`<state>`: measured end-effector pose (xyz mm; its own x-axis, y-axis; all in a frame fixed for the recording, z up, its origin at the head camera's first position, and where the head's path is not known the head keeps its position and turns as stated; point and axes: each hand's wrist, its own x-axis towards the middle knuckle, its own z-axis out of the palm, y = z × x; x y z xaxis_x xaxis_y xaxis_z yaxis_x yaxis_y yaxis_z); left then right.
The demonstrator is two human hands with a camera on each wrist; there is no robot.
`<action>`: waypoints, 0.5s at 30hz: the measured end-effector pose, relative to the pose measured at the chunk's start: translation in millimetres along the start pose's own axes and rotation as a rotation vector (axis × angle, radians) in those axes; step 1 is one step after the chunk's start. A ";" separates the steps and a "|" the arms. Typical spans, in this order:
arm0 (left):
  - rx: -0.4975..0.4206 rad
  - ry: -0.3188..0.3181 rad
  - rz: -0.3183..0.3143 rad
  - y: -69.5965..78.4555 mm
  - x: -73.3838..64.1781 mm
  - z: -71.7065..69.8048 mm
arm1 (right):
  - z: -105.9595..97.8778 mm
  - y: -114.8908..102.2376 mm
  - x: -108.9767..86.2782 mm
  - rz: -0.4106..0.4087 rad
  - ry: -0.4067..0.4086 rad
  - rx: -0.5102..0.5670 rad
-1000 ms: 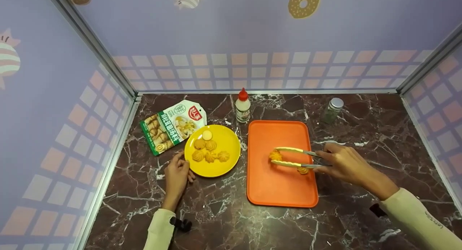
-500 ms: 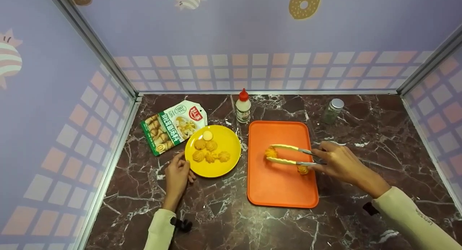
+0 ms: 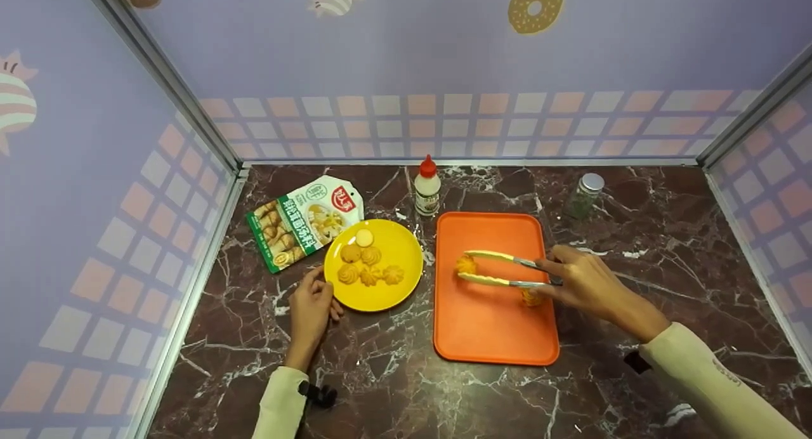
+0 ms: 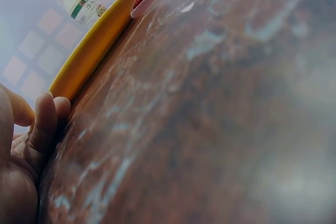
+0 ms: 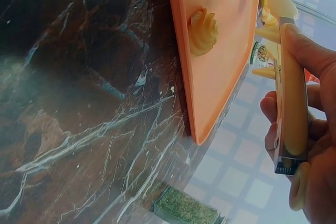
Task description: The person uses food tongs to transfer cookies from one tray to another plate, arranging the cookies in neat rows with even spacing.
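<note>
In the head view, my right hand grips yellow-tipped metal tongs over the orange tray. Between the tong tips is a swirled cookie, held above the tray's left part. Another piped cookie lies at the tray's right side, partly covered by the tongs; the right wrist view shows that cookie fully. My left hand holds the lower left rim of the yellow plate. On this plate lie several cookies. The left wrist view has curled fingers against the plate's rim.
Behind the plate lies a green and white food packet. A white squeeze bottle with a red cap stands between plate and tray at the back. A glass jar of green flakes stands at the back right. Walls enclose the marble table.
My right hand has carried the tongs and the cookie leftward across the tray, slightly toward the back. My left hand and the plate have stayed in place.
</note>
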<state>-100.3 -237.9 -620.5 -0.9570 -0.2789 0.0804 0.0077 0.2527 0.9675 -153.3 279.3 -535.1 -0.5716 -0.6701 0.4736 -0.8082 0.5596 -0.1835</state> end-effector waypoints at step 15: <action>0.031 -0.003 0.004 0.6 -0.3 -0.6 | 13.4 -1.1 12.8 -0.008 -0.002 0.022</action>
<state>-99.9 -238.2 -619.8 -0.9579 -0.2748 0.0834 0.0027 0.2820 0.9594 -161.7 263.5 -540.4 -0.5654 -0.6755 0.4733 -0.8155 0.5437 -0.1983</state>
